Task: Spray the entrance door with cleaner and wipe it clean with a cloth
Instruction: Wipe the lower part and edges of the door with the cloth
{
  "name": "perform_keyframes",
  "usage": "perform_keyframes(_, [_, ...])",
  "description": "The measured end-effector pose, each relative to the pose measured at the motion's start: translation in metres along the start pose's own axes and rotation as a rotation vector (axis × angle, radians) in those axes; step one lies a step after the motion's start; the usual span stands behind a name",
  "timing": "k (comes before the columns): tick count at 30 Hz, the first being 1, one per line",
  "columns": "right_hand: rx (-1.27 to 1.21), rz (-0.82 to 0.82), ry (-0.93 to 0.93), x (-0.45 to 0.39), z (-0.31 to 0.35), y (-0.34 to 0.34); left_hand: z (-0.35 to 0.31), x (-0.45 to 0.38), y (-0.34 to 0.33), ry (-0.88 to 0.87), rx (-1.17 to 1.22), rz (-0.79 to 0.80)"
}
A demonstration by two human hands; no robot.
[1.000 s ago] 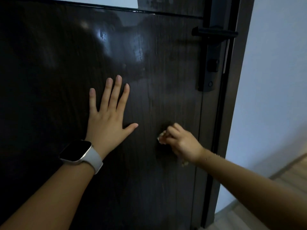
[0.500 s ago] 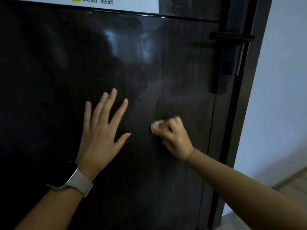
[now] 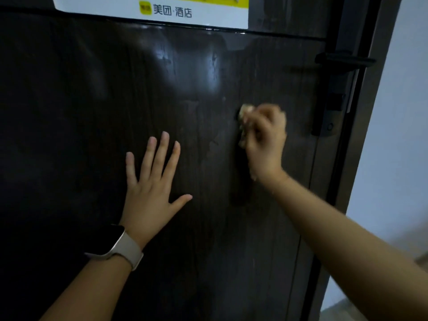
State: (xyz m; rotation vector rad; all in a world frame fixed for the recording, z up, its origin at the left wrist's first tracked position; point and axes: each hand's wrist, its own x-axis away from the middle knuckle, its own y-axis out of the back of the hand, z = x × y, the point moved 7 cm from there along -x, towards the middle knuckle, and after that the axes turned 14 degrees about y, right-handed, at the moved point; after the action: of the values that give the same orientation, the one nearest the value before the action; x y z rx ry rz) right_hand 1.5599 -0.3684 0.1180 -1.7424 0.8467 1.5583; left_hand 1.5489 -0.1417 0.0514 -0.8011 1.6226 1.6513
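The dark wood-grain entrance door fills most of the view, glossy with wet streaks near its middle. My left hand lies flat on the door with fingers spread, a pale-strapped watch on its wrist. My right hand is closed around a small pale cloth, pressing it against the door right of centre. Only a bit of the cloth shows past the fingers. No spray bottle is in sight.
A black lever handle with its lock plate sits at the door's right edge. A white and yellow sticker is stuck across the top. Right of the dark frame is a pale wall.
My right hand has carried the cloth up the door, from lower down toward the height of the lock plate. The left hand stays flat on the door. The view has tilted upward.
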Motion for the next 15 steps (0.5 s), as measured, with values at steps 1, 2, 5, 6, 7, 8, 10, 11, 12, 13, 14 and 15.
perform_keyframes(1, [-0.036, 0.081, 0.107, 0.026, 0.017, -0.006, 0.000, 0.000, 0.000, -0.002, 0.008, 0.003])
perform_keyframes(2, [-0.083, 0.187, 0.213, 0.055, 0.034, -0.011, 0.000, 0.000, 0.000, -0.003, 0.016, 0.007])
perform_keyframes(5, [-0.207, 0.549, 0.423, 0.132, 0.059, -0.020, 0.000, 0.000, 0.001, -0.006, 0.015, 0.025])
perform_keyframes(6, [-0.209, 0.635, 0.469, 0.140, 0.059, -0.021, 0.000, 0.000, 0.001, -0.006, 0.009, 0.031])
perform_keyframes(7, [-0.208, 0.680, 0.500, 0.135, 0.057, -0.021, 0.000, 0.000, 0.001, -0.005, 0.007, 0.034])
perform_keyframes(8, [-0.214, 0.676, 0.493, 0.118, 0.054, -0.019, 0.000, 0.000, 0.002, -0.003, 0.009, 0.036])
perform_keyframes(10, [-0.178, 0.476, 0.344, 0.059, 0.040, -0.013, 0.000, -0.001, 0.002, 0.002, 0.017, 0.034])
perform_keyframes(11, [-0.121, 0.324, 0.229, 0.024, 0.029, -0.007, 0.000, -0.001, 0.002, 0.002, 0.018, 0.031])
perform_keyframes(12, [-0.064, 0.187, 0.114, -0.007, 0.019, -0.003, 0.000, -0.001, 0.002, 0.000, 0.019, 0.028])
perform_keyframes(13, [-0.039, 0.081, 0.017, -0.030, 0.011, -0.001, 0.000, 0.000, 0.002, -0.004, 0.023, 0.025])
perform_keyframes(14, [-0.039, 0.012, -0.046, -0.044, 0.009, -0.003, 0.000, 0.000, 0.002, -0.010, 0.027, 0.022])
perform_keyframes(15, [-0.036, -0.024, -0.068, -0.048, 0.012, -0.006, 0.000, 0.000, 0.002, -0.014, 0.031, 0.022])
